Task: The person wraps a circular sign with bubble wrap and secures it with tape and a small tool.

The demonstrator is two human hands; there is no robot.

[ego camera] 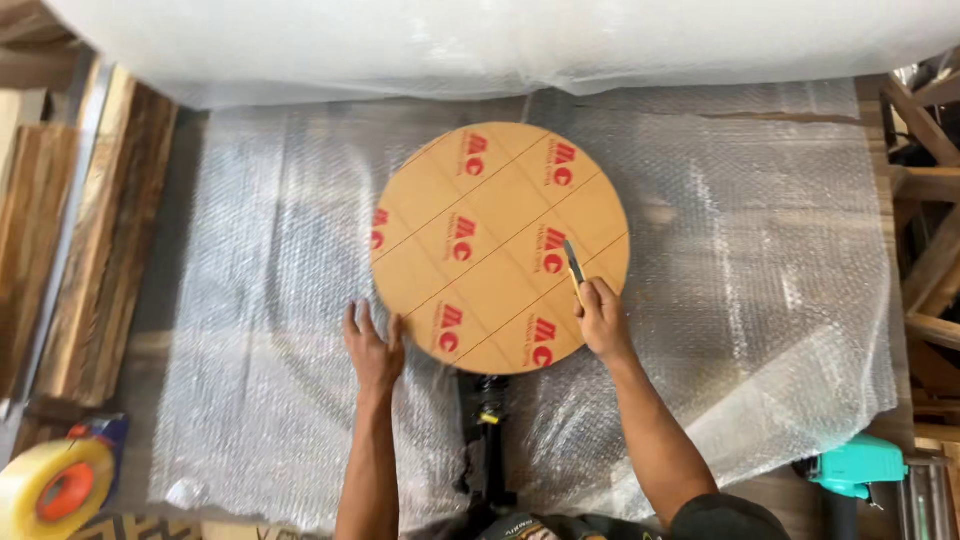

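Note:
A round brown disc (490, 235) with red printed marks and thin diagonal lines lies flat on a sheet of bubble wrap (760, 250). My left hand (373, 347) rests open on the bubble wrap, its fingers touching the disc's lower left edge. My right hand (603, 318) sits at the disc's lower right edge and grips a small utility knife (574, 262). The blade points up and away from me, over the disc's surface.
A bubble wrap roll (480, 40) spans the top. Wooden planks (95, 230) lie at left, a tape roll (55, 485) at bottom left. A teal tool (855, 468) sits at bottom right beside wooden frames (930, 200). A black object (488, 430) hangs below the disc.

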